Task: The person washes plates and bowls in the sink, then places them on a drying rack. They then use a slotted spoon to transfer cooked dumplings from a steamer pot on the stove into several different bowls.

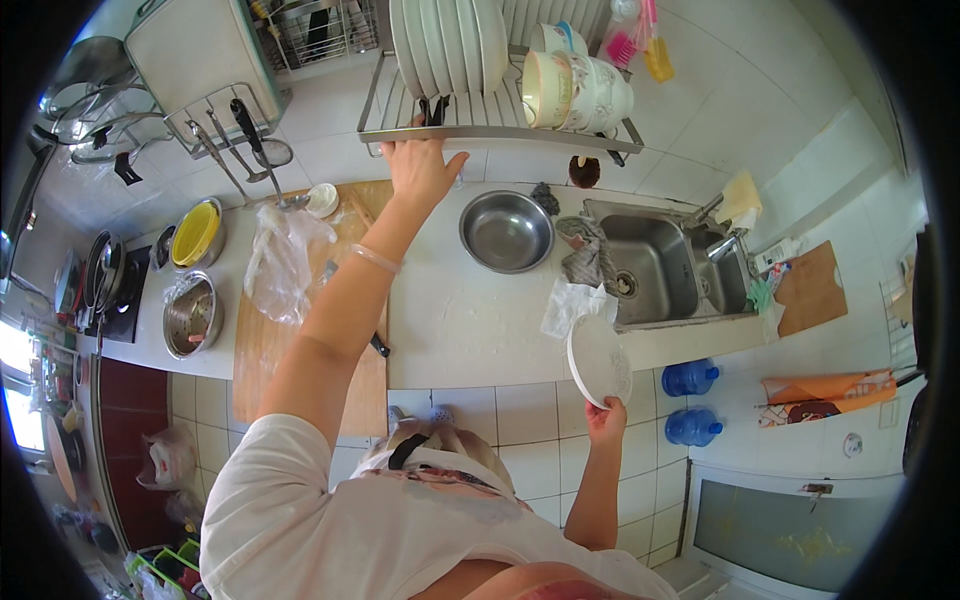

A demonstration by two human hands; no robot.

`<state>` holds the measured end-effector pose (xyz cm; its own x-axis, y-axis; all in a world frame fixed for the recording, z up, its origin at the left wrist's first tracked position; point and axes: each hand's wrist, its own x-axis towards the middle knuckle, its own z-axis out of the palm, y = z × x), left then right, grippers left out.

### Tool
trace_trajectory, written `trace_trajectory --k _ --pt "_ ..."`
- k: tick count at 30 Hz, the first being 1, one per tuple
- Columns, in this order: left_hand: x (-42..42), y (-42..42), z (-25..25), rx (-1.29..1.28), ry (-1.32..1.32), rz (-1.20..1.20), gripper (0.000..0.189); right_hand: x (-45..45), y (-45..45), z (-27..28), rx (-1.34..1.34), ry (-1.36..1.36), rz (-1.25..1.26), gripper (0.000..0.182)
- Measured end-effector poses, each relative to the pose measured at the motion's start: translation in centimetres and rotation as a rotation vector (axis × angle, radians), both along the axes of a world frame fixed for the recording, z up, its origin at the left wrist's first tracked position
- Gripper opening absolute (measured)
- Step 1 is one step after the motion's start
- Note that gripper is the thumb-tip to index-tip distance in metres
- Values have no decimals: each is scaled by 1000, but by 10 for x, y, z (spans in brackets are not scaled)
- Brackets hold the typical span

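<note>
My left hand (420, 169) reaches up to the front rail of the metal dish rack (480, 133), its fingertips at a black-handled item (433, 111) that lies in the rack below the upright white plates (450, 49). Whether the fingers grip that item or only the rail, I cannot tell. Low on the right, my right hand (606, 420) holds a white plate (600, 360) by its near edge, in front of the counter. Patterned bowls (577, 90) rest on the rack's right part. A steel basin (507, 231) sits on the counter below the rack.
A double steel sink (649, 262) with a grey cloth (586, 247) at its left edge is on the right. On the left, a wooden board (259, 367) bears a plastic bag (281, 262); a black knife handle (380, 345) shows at its edge. Ladles (251, 135) hang on the wall.
</note>
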<state>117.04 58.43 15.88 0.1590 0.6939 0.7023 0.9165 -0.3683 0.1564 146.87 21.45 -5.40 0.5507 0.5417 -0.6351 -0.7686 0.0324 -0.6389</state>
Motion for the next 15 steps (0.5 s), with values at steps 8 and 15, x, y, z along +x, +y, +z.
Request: trace_trajectory --k 8,15 --pt "-2 2 -12 87 -140 -161 29 -2 0 -2 19 -8 48 31" --pt "-2 -11 -10 71 -164 -299 36 -3 7 -2 34 -5 28 42"
